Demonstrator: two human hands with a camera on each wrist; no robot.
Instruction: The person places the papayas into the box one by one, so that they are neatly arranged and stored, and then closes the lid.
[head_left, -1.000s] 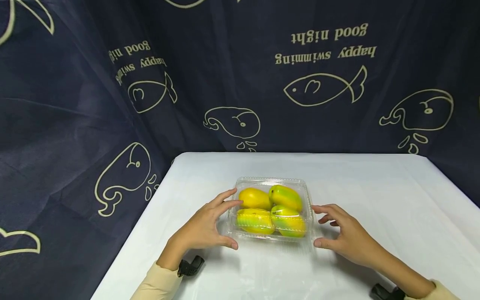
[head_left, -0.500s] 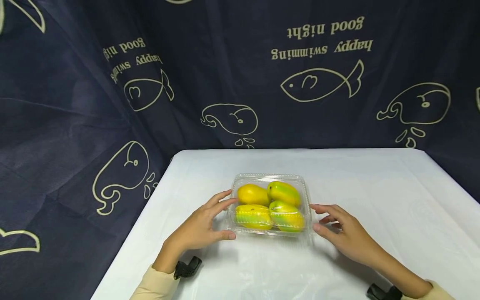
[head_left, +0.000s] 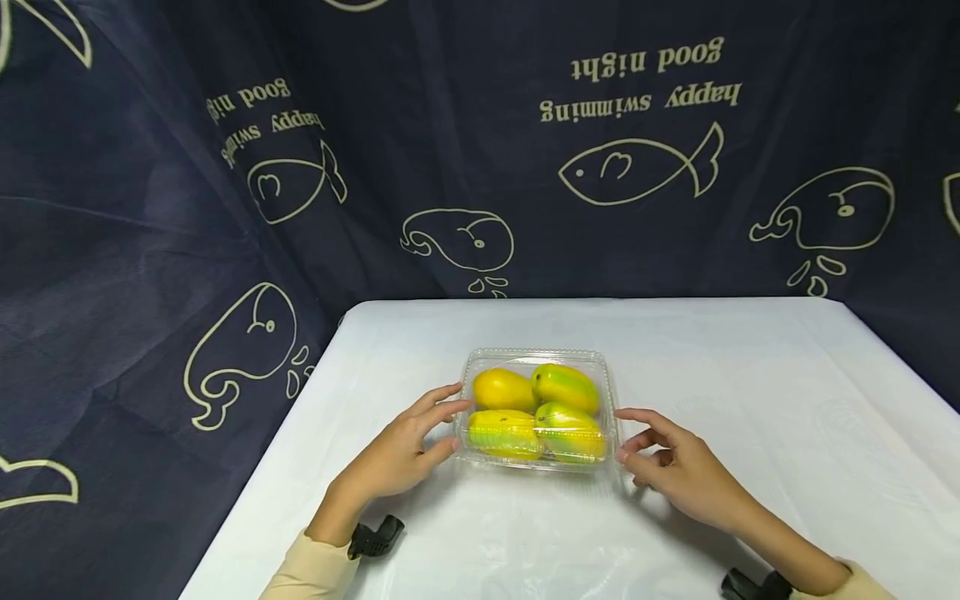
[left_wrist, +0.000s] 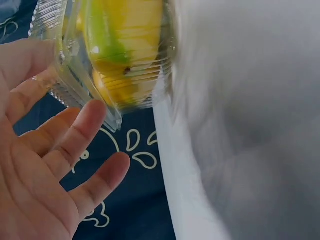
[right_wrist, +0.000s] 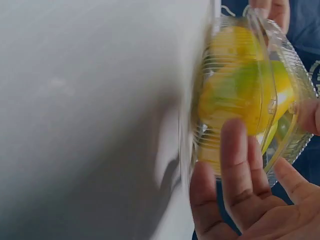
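A clear plastic clamshell box (head_left: 536,358) with a ridged rim stands on the white-covered table, its lid down. Several yellow-green mangoes (head_left: 564,389) lie inside it in two rows. My left hand (head_left: 397,450) is at the box's left side, index fingertip and thumb tip at the rim. On the opposite side, my right hand (head_left: 690,475) has its index fingertip and thumb tip at the right rim. Both wrist views show the lower fingers loosely extended beside the box (right_wrist: 235,107), not wrapped round it. Whether every fingertip touches the plastic cannot be told.
The white cloth (head_left: 750,375) covers the table around the box. Behind and to the left hangs a dark blue curtain (head_left: 420,125) with fish and whale drawings. A black wrist camera (head_left: 375,537) is strapped on the left wrist.
Both thumbs have moved in toward the box's side rims. The right hand has come slightly left, nearer the box. The camera view has shifted a little; the box still stands on the table.
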